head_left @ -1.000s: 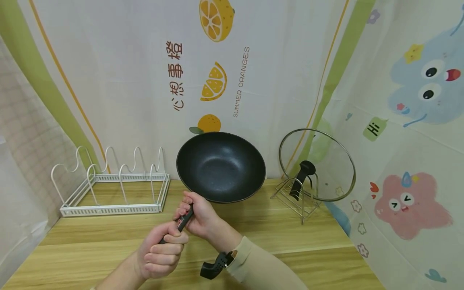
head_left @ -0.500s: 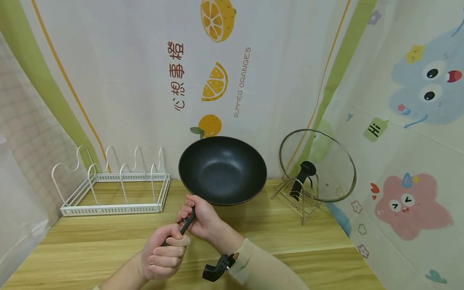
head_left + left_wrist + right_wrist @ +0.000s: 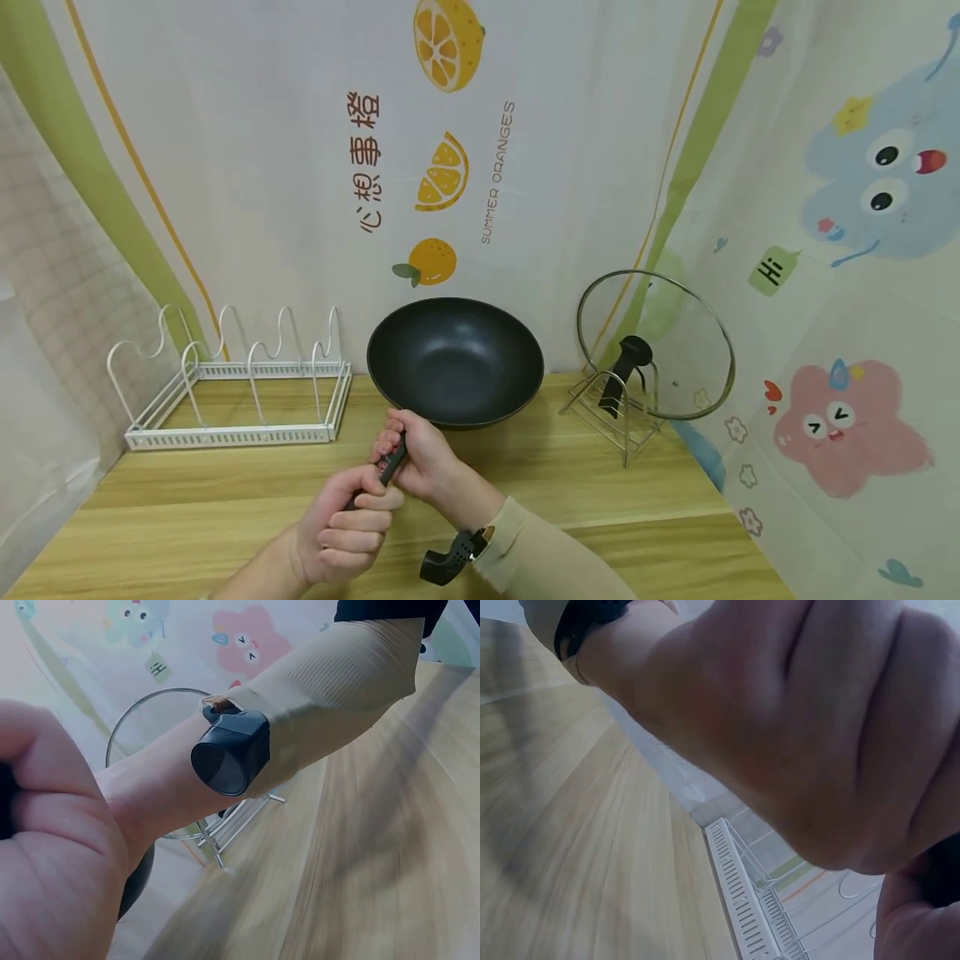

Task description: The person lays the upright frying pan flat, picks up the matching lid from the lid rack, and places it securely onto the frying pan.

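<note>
A black wok [image 3: 454, 367] is held over the wooden table, its inside tilted towards me. Both hands grip its dark handle [image 3: 390, 467]. My left hand [image 3: 348, 527] wraps the end of the handle, fingers curled. Closer to the pan, my right hand [image 3: 422, 457] has its fingers round the same handle. In the left wrist view my left hand [image 3: 56, 847] fills the left edge, with only a sliver of the wok [image 3: 137, 881] behind the right forearm. The right wrist view shows the left hand [image 3: 802, 735] large, hiding most of the handle.
To the left stands a white rack [image 3: 232, 433] with wire dividers. At the right, a small wire stand [image 3: 626, 433] bears a glass lid [image 3: 686, 342] with a black knob. The table [image 3: 187, 517] meets printed curtains at the back and sides.
The wok has come down a little, and its opening looks slightly flatter. Both hands have shifted slightly right and down with the handle, keeping their grip. Rack and lid stay put.
</note>
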The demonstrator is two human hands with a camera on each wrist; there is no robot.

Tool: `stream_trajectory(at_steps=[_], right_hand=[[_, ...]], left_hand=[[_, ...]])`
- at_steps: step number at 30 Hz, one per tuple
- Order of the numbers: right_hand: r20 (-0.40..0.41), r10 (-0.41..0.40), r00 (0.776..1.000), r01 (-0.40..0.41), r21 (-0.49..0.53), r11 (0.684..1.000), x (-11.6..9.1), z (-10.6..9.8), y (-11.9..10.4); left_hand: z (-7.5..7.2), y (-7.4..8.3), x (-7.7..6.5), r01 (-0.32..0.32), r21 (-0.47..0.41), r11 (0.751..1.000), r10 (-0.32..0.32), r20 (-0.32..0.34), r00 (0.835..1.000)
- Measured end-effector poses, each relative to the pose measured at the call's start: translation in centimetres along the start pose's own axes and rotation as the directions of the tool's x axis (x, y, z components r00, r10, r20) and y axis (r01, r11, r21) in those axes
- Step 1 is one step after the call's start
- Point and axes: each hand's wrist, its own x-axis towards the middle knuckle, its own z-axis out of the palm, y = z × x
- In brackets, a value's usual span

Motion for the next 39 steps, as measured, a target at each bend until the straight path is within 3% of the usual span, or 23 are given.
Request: stream_trajectory(at_steps=[17, 30, 39], right_hand=[[0.003, -0.015, 1.0, 0.015, -0.042, 0.999, 0.3, -0.5, 0.4], [-0.01, -0.008, 1.0, 0.008, -0.027, 1.0, 0.3, -1.1, 0.7], [-0.042, 0.021, 0.999, -0.021, -0.003, 1.0, 0.5, -1.2, 0.9]], left_hand=[[-0.2, 0.0, -0.9, 0.005, 0.073, 0.997, 0.002, -0.087, 0.996], [-0.6, -0.2, -1.7, 0.027, 0.144, 0.989, 0.003, -0.204, 0.979], [-0.9, -0.2, -2.4, 0.035, 0.145, 0.989, -0.002, -0.218, 0.976]])
